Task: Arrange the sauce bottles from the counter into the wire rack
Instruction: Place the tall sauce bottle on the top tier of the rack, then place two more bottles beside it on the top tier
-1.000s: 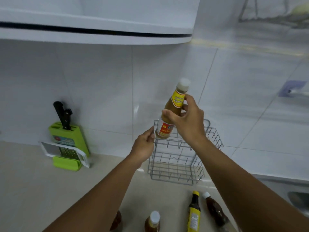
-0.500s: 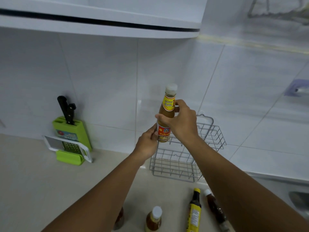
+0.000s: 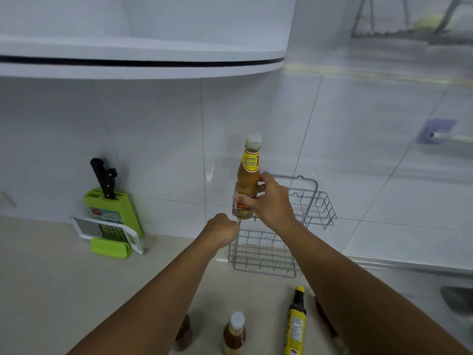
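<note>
Counter [image 3: 64,290]; Thai-labelled sauce bottle [image 3: 247,180] upright.

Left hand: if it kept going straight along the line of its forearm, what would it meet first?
Probably the wire rack: the left hand sits at its left front corner, below the sauce bottle. Depth unclear.

We look down from head height onto the counter [image 3: 64,290]. We face the tiled wall [image 3: 158,139], close
</note>
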`<state>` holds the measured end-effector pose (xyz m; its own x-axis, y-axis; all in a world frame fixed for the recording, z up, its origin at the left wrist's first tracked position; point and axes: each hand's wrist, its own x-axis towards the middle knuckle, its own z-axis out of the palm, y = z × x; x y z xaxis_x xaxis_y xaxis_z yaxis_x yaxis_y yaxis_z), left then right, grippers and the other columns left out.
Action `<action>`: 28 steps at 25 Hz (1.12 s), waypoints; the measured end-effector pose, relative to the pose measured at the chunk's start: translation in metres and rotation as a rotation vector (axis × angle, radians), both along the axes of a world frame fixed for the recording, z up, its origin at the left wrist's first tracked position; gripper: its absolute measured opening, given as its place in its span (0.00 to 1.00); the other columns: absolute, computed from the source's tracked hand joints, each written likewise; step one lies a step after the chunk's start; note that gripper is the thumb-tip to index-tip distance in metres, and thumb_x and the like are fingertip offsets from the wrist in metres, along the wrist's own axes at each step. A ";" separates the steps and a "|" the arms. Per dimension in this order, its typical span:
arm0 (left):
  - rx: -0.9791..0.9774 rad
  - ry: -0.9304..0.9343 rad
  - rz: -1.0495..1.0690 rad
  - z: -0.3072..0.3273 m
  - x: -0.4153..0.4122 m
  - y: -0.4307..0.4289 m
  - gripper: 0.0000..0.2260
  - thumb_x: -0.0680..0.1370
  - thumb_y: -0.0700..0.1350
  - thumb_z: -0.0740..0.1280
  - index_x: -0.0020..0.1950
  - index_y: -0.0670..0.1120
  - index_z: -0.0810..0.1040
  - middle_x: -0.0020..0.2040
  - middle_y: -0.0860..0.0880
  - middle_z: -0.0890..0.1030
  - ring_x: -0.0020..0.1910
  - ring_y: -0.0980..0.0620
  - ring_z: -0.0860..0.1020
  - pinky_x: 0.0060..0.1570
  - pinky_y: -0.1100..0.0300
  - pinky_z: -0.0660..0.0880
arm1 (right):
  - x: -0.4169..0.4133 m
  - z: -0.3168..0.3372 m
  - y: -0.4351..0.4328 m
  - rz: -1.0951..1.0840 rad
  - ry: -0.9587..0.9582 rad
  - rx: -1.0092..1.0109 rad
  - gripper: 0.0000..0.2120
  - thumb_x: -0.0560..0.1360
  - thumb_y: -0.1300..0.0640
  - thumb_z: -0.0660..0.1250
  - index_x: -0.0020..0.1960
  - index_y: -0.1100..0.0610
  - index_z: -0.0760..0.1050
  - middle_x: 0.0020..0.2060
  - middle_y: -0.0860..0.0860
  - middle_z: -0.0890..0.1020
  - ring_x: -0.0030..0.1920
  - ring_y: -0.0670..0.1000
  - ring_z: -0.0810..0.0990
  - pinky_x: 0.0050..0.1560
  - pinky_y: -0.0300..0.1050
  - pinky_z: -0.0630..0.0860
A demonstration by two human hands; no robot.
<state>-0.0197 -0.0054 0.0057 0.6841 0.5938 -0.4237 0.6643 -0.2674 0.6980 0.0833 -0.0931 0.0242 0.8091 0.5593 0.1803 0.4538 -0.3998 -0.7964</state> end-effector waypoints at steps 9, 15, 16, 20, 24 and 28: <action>0.113 0.055 -0.396 -0.010 0.041 -0.088 0.19 0.80 0.48 0.60 0.69 0.45 0.76 0.69 0.45 0.77 0.65 0.44 0.76 0.62 0.54 0.73 | 0.012 -0.023 -0.115 -0.203 -0.165 0.142 0.17 0.76 0.41 0.70 0.60 0.50 0.78 0.47 0.47 0.82 0.51 0.48 0.81 0.54 0.49 0.81; 0.043 0.222 -0.443 -0.111 0.069 -0.159 0.23 0.77 0.48 0.63 0.71 0.41 0.71 0.69 0.41 0.74 0.64 0.42 0.76 0.51 0.58 0.72 | 0.013 -0.114 -0.208 -0.382 -0.128 -0.120 0.08 0.76 0.54 0.68 0.54 0.51 0.78 0.41 0.45 0.77 0.43 0.47 0.77 0.48 0.48 0.78; 0.015 0.247 -0.429 -0.132 0.067 -0.169 0.24 0.76 0.49 0.64 0.70 0.41 0.71 0.69 0.42 0.75 0.63 0.42 0.77 0.50 0.57 0.73 | 0.013 -0.129 -0.220 -0.380 -0.037 -0.226 0.10 0.76 0.53 0.68 0.57 0.50 0.77 0.45 0.46 0.78 0.46 0.49 0.78 0.51 0.48 0.77; 0.047 0.328 -0.324 -0.195 0.048 -0.196 0.28 0.75 0.52 0.67 0.71 0.42 0.65 0.67 0.40 0.71 0.65 0.40 0.73 0.61 0.49 0.75 | 0.009 -0.188 -0.249 -0.261 0.184 -0.746 0.26 0.73 0.41 0.68 0.66 0.52 0.71 0.61 0.52 0.77 0.62 0.57 0.78 0.60 0.51 0.76; 0.154 0.287 -0.215 -0.223 0.036 -0.205 0.26 0.76 0.52 0.69 0.69 0.43 0.65 0.65 0.41 0.67 0.65 0.39 0.70 0.60 0.49 0.73 | 0.003 -0.223 -0.261 -0.215 0.184 -0.894 0.31 0.70 0.37 0.71 0.65 0.53 0.69 0.60 0.53 0.75 0.60 0.57 0.79 0.50 0.48 0.72; 0.070 0.259 -0.203 -0.222 0.040 -0.200 0.23 0.76 0.53 0.69 0.66 0.43 0.70 0.63 0.42 0.74 0.60 0.42 0.76 0.53 0.53 0.75 | 0.006 -0.232 -0.275 -0.208 0.156 -0.843 0.24 0.72 0.40 0.70 0.61 0.53 0.73 0.56 0.52 0.78 0.57 0.56 0.81 0.47 0.46 0.71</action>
